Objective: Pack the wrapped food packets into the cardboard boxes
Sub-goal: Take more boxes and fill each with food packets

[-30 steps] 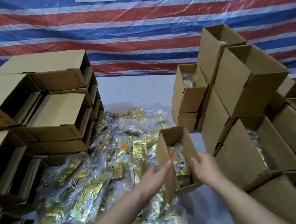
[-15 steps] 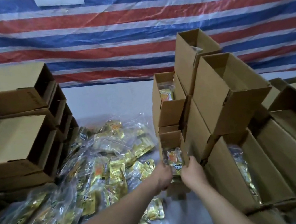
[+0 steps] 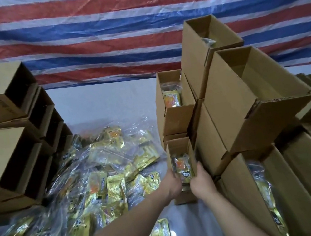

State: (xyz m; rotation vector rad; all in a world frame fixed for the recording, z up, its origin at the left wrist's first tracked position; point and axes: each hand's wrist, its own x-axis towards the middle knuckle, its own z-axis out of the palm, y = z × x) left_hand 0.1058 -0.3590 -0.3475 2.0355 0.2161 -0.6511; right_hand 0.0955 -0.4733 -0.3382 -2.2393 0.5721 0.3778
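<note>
You are holding a small cardboard box point(image 3: 178, 150) between both hands at about 5 o'clock from the middle of the view, your left hand point(image 3: 171, 184) curling round its left wall and your right hand point(image 3: 201, 180) gripping its right wall. A wrapped food packet point(image 3: 182, 167) is sitting inside it, showing through the open top. You are bringing the box in against the foot of the stack of filled boxes point(image 3: 176, 102) at 3 o'clock, where another packet is showing in the open box just above.

The loose heap of gold packets point(image 3: 103, 178) is lying on the table point(image 3: 96, 104) at 8 o'clock, with empty boxes point(image 3: 8, 152) piling up at 9 o'clock.

The risk is sitting on the right: the upper boxes there are leaning at angles rather than resting square, and a nudge from your box or right forearm is likely to tip one off. The open top is also letting the packet slide out if you are tilting the box forward while setting it down. Whether the box is touching the stack yet, the view is not showing clearly.
</note>
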